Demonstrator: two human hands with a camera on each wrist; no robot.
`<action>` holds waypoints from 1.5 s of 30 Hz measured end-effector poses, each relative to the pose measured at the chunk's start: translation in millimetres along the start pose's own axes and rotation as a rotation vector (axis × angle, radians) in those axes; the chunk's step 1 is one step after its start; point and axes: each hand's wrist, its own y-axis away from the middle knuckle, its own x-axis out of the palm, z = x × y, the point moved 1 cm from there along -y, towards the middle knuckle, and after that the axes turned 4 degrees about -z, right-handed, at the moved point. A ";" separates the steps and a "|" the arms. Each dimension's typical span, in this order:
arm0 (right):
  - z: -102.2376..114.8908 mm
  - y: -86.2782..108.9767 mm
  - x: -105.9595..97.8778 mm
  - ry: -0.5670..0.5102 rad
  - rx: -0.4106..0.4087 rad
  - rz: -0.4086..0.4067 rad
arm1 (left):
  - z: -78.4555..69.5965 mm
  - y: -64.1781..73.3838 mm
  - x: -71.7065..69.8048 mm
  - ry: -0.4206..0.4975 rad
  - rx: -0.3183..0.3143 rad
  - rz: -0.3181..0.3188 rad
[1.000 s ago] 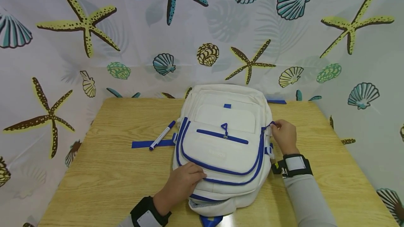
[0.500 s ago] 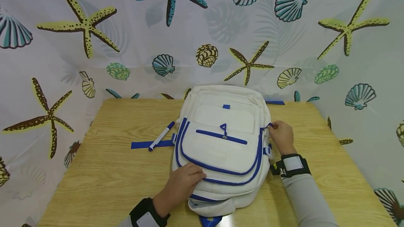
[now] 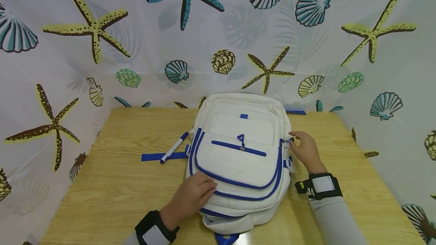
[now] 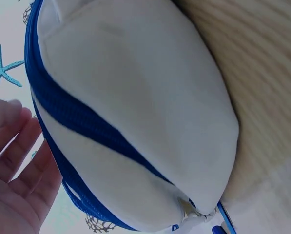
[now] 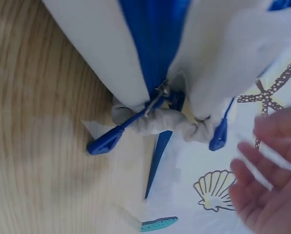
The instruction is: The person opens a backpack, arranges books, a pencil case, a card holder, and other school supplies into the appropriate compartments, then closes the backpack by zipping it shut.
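A white backpack [image 3: 238, 169] with blue zipper trim lies front side up on the wooden table. My left hand [image 3: 192, 196] is at its lower left front, fingers extended beside the blue-edged rim, and grips nothing in the left wrist view. Beside the bag's right side is my right hand [image 3: 304, 150], near the end of a zipper. Its fingers are relaxed and spread in the right wrist view, apart from the blue zipper pulls. One zipper pull [image 5: 106, 141] hangs over the table side; another pull [image 5: 219, 135] hangs nearer the fingers.
A blue-capped white marker [image 3: 174, 147] lies across a blue strap [image 3: 153, 156] left of the backpack. Another blue strap end [image 3: 295, 112] shows behind the bag. A cloth [image 3: 204, 37] printed with starfish and shells hangs behind the wooden table [image 3: 129, 184].
My right hand has let go of the zipper pull and its fingers have spread. The left hand has shifted slightly left and its fingers have eased off the bag's front.
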 end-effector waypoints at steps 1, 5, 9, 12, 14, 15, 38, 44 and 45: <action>1.0 0.4 0.4 -0.007 -0.043 0.013 | 0.9 -0.7 -1.0 -0.004 -0.001 -0.009; 3.0 1.6 4.2 -0.020 -0.181 0.047 | 4.5 -4.9 -4.4 -0.005 0.004 -0.041; 1.9 4.0 8.5 -0.024 -0.230 0.075 | 7.4 -8.3 -6.3 -0.009 0.004 -0.036; 1.5 6.2 10.2 -0.038 -0.229 0.097 | 9.0 -9.0 -6.2 -0.015 -0.019 -0.004; 1.3 7.2 11.0 -0.041 -0.232 0.099 | 9.7 -9.1 -5.9 -0.010 -0.047 0.019; 1.3 7.2 11.4 -0.038 -0.238 0.096 | 9.9 -9.2 -5.9 -0.005 -0.063 0.028; -2.2 22.1 7.6 0.015 -0.279 -0.097 | 20.8 -12.9 -0.9 -0.063 -0.123 0.102; 1.5 28.1 2.1 -0.033 -0.236 -0.155 | 22.1 -13.5 -0.4 -0.068 -0.140 0.072; 2.6 29.4 0.6 -0.037 -0.236 -0.166 | 22.3 -13.6 0.2 -0.069 -0.141 0.068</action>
